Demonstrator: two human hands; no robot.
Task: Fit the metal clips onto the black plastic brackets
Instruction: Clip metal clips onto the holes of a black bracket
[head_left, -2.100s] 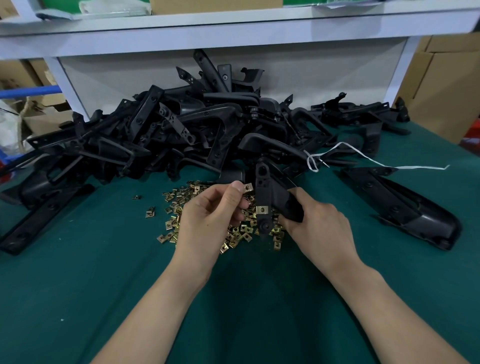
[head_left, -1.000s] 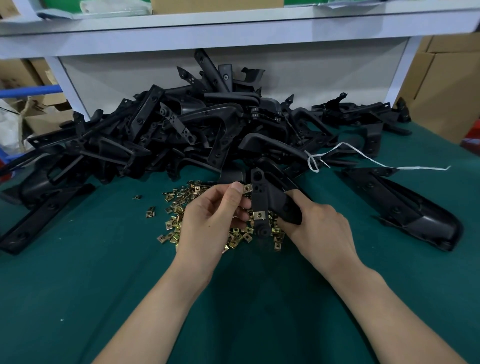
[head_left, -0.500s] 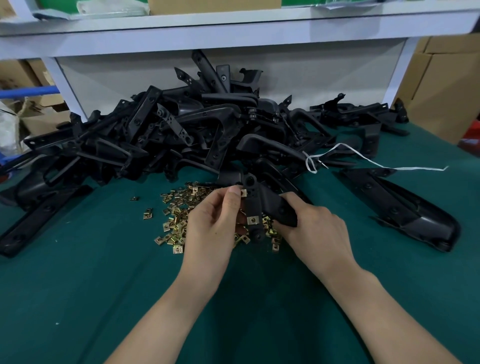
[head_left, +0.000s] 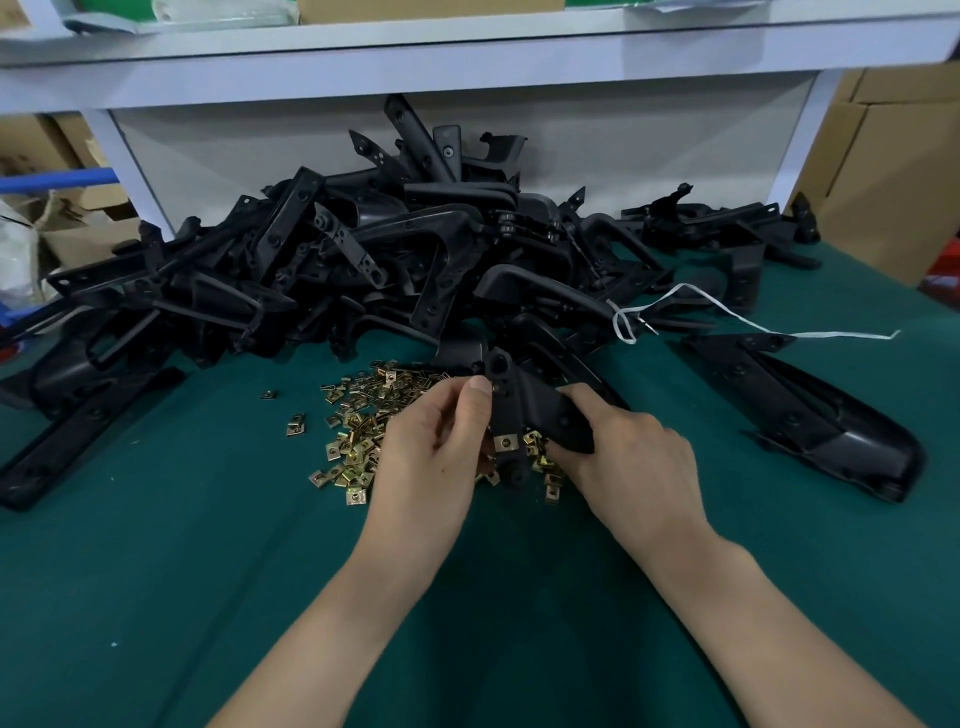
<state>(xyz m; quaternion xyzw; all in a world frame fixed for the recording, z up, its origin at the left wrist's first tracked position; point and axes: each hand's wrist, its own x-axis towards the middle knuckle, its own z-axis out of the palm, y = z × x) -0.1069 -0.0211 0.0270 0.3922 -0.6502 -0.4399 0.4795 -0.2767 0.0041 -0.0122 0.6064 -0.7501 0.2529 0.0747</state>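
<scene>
— Left hand (head_left: 431, 447) has closed in, pinching the top of the black plastic bracket (head_left: 545, 410); right hand (head_left: 623, 457) grips its body.
— Where?
— Over loose brass-coloured metal clips (head_left: 358, 441) on green cloth table (head_left: 156, 571), white shelf (head_left: 467, 67) behind.

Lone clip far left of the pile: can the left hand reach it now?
Probably, once freed: the lone clip lies on open cloth, nothing between, but the left hand is pinching the bracket.
</scene>
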